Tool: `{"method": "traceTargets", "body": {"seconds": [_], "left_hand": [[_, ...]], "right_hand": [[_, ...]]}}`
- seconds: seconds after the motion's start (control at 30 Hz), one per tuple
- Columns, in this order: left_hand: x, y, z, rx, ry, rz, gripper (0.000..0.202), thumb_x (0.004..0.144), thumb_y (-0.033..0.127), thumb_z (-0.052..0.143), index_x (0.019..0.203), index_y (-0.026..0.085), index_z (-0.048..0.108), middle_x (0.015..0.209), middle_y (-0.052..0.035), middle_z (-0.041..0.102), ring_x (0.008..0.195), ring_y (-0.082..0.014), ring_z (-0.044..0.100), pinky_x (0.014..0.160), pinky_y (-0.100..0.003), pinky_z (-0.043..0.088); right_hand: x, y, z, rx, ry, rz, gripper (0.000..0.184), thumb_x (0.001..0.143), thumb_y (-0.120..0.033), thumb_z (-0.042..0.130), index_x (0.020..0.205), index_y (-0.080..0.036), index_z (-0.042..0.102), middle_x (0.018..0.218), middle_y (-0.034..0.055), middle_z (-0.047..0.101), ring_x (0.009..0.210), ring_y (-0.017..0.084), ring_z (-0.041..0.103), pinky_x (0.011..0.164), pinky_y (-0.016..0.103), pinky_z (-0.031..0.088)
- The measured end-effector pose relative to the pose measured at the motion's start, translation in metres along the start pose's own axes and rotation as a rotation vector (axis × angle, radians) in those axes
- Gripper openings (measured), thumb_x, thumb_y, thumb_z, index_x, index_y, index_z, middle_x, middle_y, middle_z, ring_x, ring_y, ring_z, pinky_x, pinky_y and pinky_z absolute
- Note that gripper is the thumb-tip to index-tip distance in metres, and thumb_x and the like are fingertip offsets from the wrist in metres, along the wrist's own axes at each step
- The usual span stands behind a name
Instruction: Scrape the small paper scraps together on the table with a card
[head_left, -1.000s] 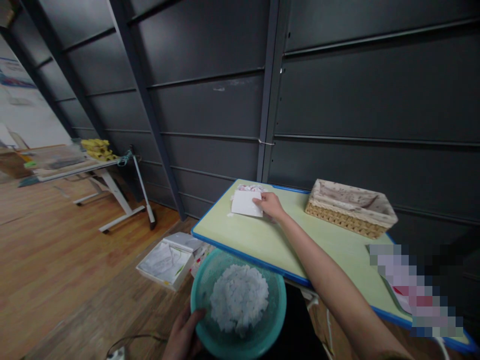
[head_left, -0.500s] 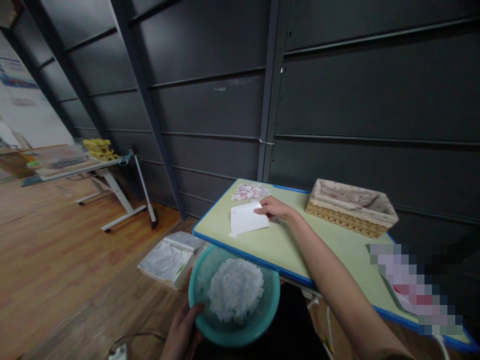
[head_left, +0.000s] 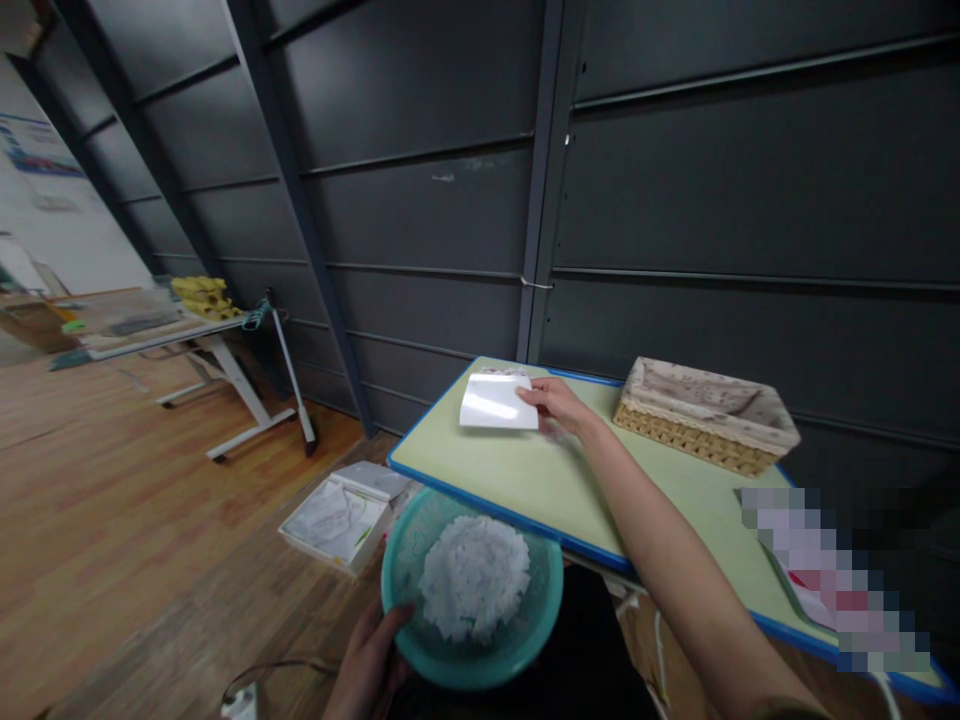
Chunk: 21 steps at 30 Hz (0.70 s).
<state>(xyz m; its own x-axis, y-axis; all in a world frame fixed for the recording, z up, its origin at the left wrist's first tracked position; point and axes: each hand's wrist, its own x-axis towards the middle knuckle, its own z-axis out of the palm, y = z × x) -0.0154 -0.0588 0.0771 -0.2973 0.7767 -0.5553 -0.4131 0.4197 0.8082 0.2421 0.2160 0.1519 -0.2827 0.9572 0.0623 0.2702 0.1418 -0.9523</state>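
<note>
My left hand [head_left: 375, 640] grips the left rim of a teal plastic basin [head_left: 551, 600], its thumb over the edge. A heap of white paper scraps [head_left: 476, 575] lies inside the basin, just below the table's front edge. Over the pale green table [head_left: 450, 470], my right hand [head_left: 553, 402] pinches the right side of a glossy white card [head_left: 495, 402]. The card is slightly curved and catches the light. Behind it, a small pile of printed paper scraps [head_left: 504, 371] is mostly hidden.
A wicker basket [head_left: 690, 440] with a cloth liner stands at the table's back right. A pixelated flat item [head_left: 817, 570] lies on the right. An open white box [head_left: 334, 525] sits on the floor left of the basin. Another table [head_left: 172, 335] holds yellow items [head_left: 202, 297].
My right hand has lifted and tilted the white card away from me, so it now covers most of the scrap pile. My left hand keeps its hold on the basin.
</note>
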Motion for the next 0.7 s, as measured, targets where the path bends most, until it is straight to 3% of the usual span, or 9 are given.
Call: {"method": "traceTargets", "body": {"seconds": [0.1,0.2,0.33,0.7], "left_hand": [[0.001,-0.004,-0.002,0.007,-0.035,0.021,0.022,0.071,0.029,0.075,0.091,0.022,0.071,0.067,0.0022,0.069,0.062,-0.0157,0.064,0.059,-0.025,0.056],[0.007,-0.01,-0.004,0.031,-0.006,0.04,0.024,0.067,0.034,0.078,0.086,0.022,0.07,0.062,0.0018,0.069,0.056,-0.0176,0.065,0.056,-0.028,0.057],[0.014,-0.015,-0.007,0.024,-0.004,0.044,0.028,0.065,0.034,0.079,0.089,0.021,0.072,0.07,-0.0014,0.074,0.063,-0.0208,0.07,0.061,-0.03,0.058],[0.012,-0.011,-0.004,0.012,0.007,-0.002,0.036,0.06,0.033,0.083,0.09,0.02,0.069,0.066,0.0001,0.073,0.06,-0.0186,0.067,0.054,-0.027,0.055]], "right_hand": [[0.006,0.0,-0.012,-0.262,0.418,-0.012,0.035,0.085,-0.043,0.054,0.09,-0.011,0.068,0.079,0.0097,0.069,0.065,0.018,0.06,0.057,0.026,0.043],[0.007,0.002,-0.02,-0.579,0.585,0.04,0.033,0.089,-0.036,0.05,0.098,-0.012,0.07,0.096,0.0148,0.073,0.086,0.024,0.066,0.071,0.028,0.045],[0.005,0.002,-0.023,-0.773,0.587,0.11,0.035,0.092,-0.035,0.048,0.105,-0.013,0.072,0.106,0.0169,0.072,0.097,0.025,0.067,0.076,0.028,0.043],[0.006,0.002,-0.016,-0.876,0.49,0.106,0.037,0.094,-0.036,0.046,0.105,-0.013,0.072,0.106,0.0174,0.073,0.098,0.025,0.066,0.074,0.028,0.041]]}}
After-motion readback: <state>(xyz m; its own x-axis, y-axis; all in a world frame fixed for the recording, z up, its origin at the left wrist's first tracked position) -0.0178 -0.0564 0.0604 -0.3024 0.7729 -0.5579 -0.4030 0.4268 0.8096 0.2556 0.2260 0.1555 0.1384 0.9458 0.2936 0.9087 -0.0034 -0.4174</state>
